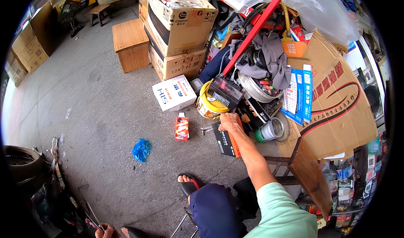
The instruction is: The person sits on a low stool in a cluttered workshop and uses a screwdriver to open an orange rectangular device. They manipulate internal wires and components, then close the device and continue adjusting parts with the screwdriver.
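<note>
My right hand (229, 122) reaches out in front of me, its fingers closed over the upper edge of a black box with an orange side (226, 142). That box stands tilted on the ground beside a clear-and-green tub (269, 130). At the lower left edge my left hand (105, 231) shows only in part. Its fingers are closed by a thin metal tool with two long prongs (95, 216), whose handle I cannot make out. A small red box (182, 128) with an open flap lies left of the black box. Crumpled blue plastic (142, 150) is farther left.
A yellow-rimmed bucket (206, 105), a white box (174, 93) and stacked cartons (181, 23) stand ahead. A red pole (256, 30) slants over a cluttered heap. Flattened cardboard (336, 107) and a wooden stool (309, 175) are at right, tyres (23, 162) at left.
</note>
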A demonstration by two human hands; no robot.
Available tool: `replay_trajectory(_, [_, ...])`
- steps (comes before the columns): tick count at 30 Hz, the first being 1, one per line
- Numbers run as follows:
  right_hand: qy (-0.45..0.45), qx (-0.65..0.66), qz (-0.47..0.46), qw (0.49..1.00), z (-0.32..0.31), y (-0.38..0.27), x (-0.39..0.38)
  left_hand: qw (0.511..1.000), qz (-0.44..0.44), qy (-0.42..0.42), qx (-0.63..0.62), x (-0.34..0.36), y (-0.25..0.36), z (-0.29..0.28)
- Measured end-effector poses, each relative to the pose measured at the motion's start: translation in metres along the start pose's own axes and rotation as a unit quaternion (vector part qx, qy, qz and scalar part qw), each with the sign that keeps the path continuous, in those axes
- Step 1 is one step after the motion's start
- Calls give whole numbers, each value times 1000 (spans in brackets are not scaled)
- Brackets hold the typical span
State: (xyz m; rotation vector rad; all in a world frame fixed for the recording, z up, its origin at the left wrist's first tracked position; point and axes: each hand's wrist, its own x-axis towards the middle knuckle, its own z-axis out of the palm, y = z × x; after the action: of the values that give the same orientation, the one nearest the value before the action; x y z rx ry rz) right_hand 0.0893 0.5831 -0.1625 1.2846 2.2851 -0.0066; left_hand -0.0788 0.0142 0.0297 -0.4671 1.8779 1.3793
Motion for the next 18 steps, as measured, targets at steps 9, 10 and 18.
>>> replay_trajectory(9, [3,-86,-127,988,2,-44,-10,1000,-1,11,-14,-1,5,-12])
replay_trajectory(10, [20,-83,-123,989,5,-47,-11,1000,-9,-9,-10,-5,8,-15])
replay_trajectory(18, [28,-72,-133,988,26,15,27,994,34,-79,69,26,0,-21])
